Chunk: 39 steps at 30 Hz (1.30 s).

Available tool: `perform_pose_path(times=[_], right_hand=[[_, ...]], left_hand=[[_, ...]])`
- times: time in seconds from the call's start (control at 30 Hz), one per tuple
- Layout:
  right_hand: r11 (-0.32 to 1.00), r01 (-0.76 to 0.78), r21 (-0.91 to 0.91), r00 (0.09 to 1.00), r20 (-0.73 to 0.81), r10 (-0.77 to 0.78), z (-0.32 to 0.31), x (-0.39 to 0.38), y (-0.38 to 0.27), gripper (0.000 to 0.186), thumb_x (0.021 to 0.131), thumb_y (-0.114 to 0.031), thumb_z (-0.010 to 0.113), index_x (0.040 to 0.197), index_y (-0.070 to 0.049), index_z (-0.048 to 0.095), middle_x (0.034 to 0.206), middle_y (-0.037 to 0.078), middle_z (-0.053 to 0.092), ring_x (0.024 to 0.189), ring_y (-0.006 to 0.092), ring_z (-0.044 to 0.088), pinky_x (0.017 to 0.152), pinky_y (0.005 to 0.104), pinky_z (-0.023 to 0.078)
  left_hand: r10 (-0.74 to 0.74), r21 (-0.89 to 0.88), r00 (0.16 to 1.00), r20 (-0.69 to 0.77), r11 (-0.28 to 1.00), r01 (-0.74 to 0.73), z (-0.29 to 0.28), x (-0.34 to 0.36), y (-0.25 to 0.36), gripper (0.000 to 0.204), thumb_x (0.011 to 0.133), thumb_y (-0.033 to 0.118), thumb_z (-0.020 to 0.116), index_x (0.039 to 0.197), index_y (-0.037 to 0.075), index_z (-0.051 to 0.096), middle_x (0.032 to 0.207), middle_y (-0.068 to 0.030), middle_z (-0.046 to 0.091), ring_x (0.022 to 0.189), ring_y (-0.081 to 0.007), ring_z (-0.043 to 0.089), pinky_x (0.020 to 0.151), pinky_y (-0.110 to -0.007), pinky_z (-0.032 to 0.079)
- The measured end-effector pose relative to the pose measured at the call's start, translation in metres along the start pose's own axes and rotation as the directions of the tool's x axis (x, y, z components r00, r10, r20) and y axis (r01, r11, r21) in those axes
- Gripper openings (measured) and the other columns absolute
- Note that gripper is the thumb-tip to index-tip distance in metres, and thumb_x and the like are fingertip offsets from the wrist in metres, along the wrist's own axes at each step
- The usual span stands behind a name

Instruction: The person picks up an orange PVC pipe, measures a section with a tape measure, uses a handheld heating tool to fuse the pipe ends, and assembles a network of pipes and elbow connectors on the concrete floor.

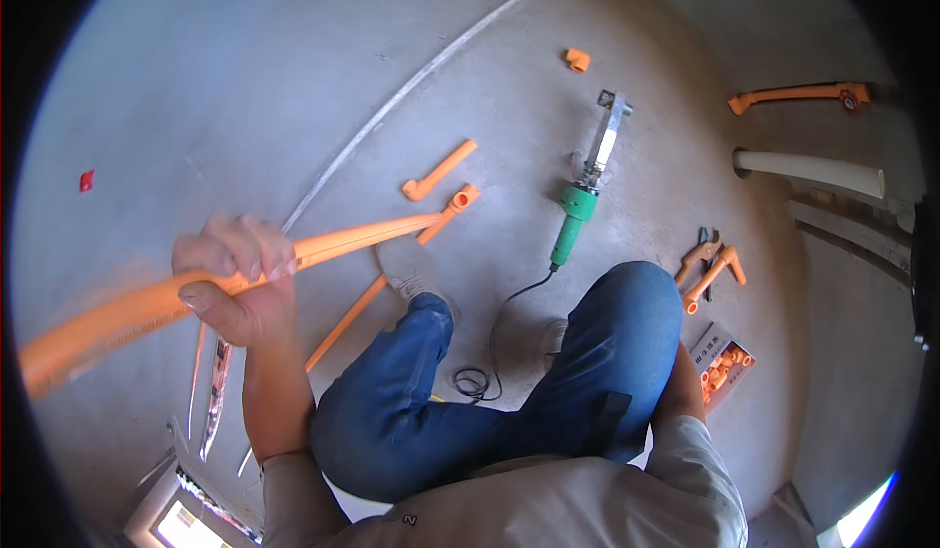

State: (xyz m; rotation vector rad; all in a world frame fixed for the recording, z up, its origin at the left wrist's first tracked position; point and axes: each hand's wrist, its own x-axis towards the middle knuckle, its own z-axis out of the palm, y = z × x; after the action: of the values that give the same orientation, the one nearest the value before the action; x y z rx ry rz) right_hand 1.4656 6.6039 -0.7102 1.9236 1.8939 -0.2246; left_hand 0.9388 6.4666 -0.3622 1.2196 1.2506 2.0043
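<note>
The left hand (237,279) wraps its fingers around a long orange plastic pipe (364,236); the blue-trousered right knee (636,313) hides the right hand, its finger state untellable.

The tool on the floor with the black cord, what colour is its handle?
Green. The handle shows best in the head view.

1 green-handled tool (575,213), 1 box (713,340), 2 shoes (409,269)
</note>
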Motion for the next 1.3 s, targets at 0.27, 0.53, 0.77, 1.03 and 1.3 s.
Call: perform_pose_path(times=[0.27, 0.53, 0.77, 1.03, 1.3], right_hand=[[0.585, -0.163, 0.794, 0.754, 0.483, -0.445, -0.065, 0.022, -0.105, 0.077, 0.083, -0.049, 0.079, 0.131, 0.006, 0.055, 0.123, 0.025, 0.063, 0.11, 0.0332, 0.064, 0.088, 0.0411, 0.055], [0.224, -0.479, 0.849, 0.84, 0.517, -0.163, -0.044, 0.004, -0.172, 0.026, 0.083, -0.022, 0.074, 0.092, -0.002, 0.062, 0.078, 0.01, 0.064, 0.067, 0.0181, 0.061, 0.057, 0.0357, 0.047], [0.682, -0.09, 0.725, 0.943, 0.283, -0.176, -0.102, -0.027, -0.107, 0.021, 0.083, -0.019, 0.072, 0.09, 0.0, 0.066, 0.08, 0.01, 0.067, 0.068, 0.0137, 0.062, 0.059, 0.0339, 0.049], [0.684, 0.465, 0.563, 0.789, 0.087, -0.608, -0.085, -0.056, -0.11, 0.026, 0.074, -0.018, 0.075, 0.086, 0.001, 0.062, 0.071, 0.022, 0.066, 0.069, 0.043, 0.067, 0.065, 0.0475, 0.054], [0.603, 0.686, 0.406, 0.666, -0.017, -0.746, -0.042, -0.062, -0.128, 0.032, 0.071, -0.02, 0.078, 0.089, -0.003, 0.059, 0.079, 0.016, 0.066, 0.066, 0.0383, 0.067, 0.06, 0.0481, 0.055]], left_hand=[[-0.011, 0.15, 0.997, -0.07, 0.989, 0.021, -0.017, -0.045, -0.009, 0.05, 0.1, 0.058, 0.05, 0.083, 0.013, 0.039, 0.069, -0.0003, 0.041, 0.052, -0.0112, 0.04, 0.049, -0.027, 0.041], [-0.02, 0.15, 0.992, -0.121, 0.988, 0.039, -0.005, -0.053, -0.015, 0.042, 0.096, 0.045, 0.059, 0.079, 0.013, 0.038, 0.063, -0.0006, 0.041, 0.049, -0.0124, 0.038, 0.048, -0.029, 0.037], [-0.063, 0.179, 0.977, -0.206, 0.979, 0.101, -0.015, -0.064, -0.005, 0.047, 0.096, 0.05, 0.058, 0.075, 0.014, 0.037, 0.062, -0.0004, 0.039, 0.053, -0.0133, 0.039, 0.053, -0.029, 0.039], [-0.022, 0.111, 0.956, -0.294, 0.992, 0.057, -0.027, -0.056, 0.002, 0.051, 0.096, 0.051, 0.055, 0.068, 0.014, 0.034, 0.06, -0.0001, 0.035, 0.051, -0.0143, 0.038, 0.052, -0.03, 0.036], [-0.009, 0.22, 0.957, -0.289, 0.972, 0.076, -0.024, -0.053, -0.004, 0.055, 0.095, 0.057, 0.056, 0.068, 0.017, 0.032, 0.058, 0.0033, 0.032, 0.05, -0.0119, 0.035, 0.051, -0.029, 0.033]])
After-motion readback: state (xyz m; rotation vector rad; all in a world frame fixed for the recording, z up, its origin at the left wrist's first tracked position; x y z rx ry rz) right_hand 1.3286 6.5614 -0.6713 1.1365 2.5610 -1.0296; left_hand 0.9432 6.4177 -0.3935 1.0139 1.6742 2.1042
